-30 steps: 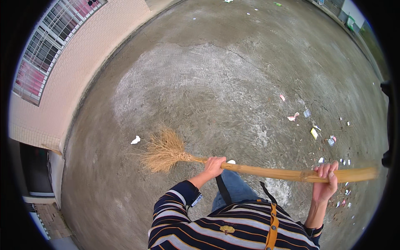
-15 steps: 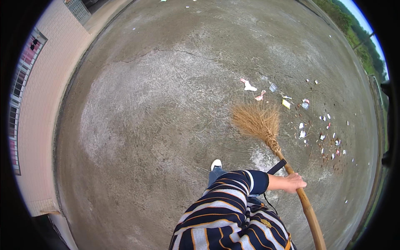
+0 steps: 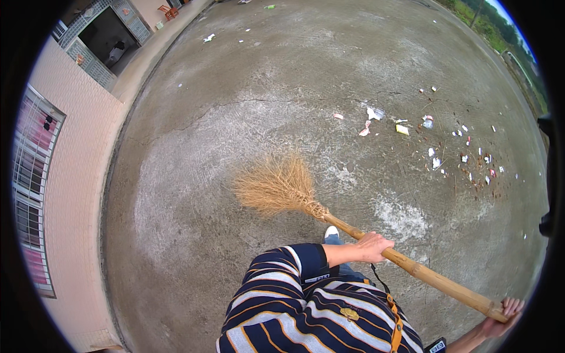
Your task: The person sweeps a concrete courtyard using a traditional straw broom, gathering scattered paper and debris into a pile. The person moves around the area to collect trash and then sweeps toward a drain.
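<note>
I hold a straw broom (image 3: 276, 186) with a long bamboo handle (image 3: 435, 280). My left hand (image 3: 372, 246) grips the handle near its lower part, just behind the bound bristles. My right hand (image 3: 509, 308) clasps the handle's top end at the lower right. The bristle head rests on the bare concrete ground (image 3: 235, 117) in front of my white shoe (image 3: 331, 232). Scattered paper litter (image 3: 429, 141) lies on the concrete to the upper right, well apart from the bristles.
A tiled building wall (image 3: 76, 176) with barred windows (image 3: 26, 176) runs along the left, with an open doorway (image 3: 109, 38) further up. More scraps (image 3: 209, 38) lie near the far wall. Grass (image 3: 482, 17) borders the yard at the top right.
The broom head has swung from the right, near the litter, to the left in front of me. The view has turned, and my right hand has come into sight.
</note>
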`<action>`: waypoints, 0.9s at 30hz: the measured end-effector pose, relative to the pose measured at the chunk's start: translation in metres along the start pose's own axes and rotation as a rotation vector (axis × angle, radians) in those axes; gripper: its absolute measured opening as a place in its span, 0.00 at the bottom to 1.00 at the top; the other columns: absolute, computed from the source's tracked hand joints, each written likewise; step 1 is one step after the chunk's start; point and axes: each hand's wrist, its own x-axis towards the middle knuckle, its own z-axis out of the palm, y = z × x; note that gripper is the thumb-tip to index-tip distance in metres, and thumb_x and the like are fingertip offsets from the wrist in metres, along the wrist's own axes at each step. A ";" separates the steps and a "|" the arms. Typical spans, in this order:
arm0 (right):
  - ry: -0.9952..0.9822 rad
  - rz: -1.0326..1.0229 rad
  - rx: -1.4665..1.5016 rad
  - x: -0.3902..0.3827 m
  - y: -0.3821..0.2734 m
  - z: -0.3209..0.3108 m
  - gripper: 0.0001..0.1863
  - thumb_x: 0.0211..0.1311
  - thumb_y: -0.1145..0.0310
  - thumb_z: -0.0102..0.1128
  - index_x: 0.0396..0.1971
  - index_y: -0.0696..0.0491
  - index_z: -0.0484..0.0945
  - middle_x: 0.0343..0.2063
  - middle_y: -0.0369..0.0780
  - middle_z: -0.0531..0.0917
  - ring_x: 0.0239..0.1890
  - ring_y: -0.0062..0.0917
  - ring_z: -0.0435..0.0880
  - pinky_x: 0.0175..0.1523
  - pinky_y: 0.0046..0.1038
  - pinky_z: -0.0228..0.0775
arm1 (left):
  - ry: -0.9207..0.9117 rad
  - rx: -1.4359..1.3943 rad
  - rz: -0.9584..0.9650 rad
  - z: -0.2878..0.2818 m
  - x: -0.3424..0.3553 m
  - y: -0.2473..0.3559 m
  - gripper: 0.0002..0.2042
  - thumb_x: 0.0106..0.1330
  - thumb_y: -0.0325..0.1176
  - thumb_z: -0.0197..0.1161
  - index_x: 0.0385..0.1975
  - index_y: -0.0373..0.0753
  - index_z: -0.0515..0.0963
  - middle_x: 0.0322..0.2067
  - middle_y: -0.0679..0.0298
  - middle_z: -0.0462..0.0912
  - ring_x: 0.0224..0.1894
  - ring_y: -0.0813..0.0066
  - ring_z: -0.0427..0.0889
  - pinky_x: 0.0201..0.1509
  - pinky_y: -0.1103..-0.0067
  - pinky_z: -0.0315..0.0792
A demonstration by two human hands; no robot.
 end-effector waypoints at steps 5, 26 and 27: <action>-0.124 0.207 0.155 0.013 0.127 0.073 0.14 0.59 0.70 0.57 0.32 0.49 0.58 0.17 0.30 0.61 0.20 0.14 0.63 0.37 0.21 0.61 | 0.293 0.087 -0.274 -0.024 -0.122 -0.052 0.07 0.49 0.30 0.61 0.23 0.40 0.70 0.22 0.57 0.77 0.31 0.51 0.77 0.33 0.61 0.67; -0.120 0.444 0.006 0.218 0.357 0.217 0.15 0.53 0.67 0.58 0.29 0.50 0.59 0.13 0.32 0.64 0.19 0.19 0.67 0.35 0.26 0.70 | 0.275 0.045 -0.522 -0.179 -0.053 -0.203 0.16 0.51 0.29 0.60 0.41 0.52 0.73 0.31 0.64 0.82 0.40 0.62 0.79 0.48 0.67 0.64; -0.088 0.338 -0.070 0.229 0.330 0.206 0.15 0.55 0.67 0.58 0.29 0.50 0.58 0.13 0.31 0.63 0.18 0.17 0.65 0.34 0.24 0.66 | 0.188 0.046 -0.428 -0.186 -0.019 -0.201 0.18 0.50 0.27 0.61 0.42 0.51 0.73 0.32 0.65 0.82 0.39 0.62 0.79 0.46 0.67 0.63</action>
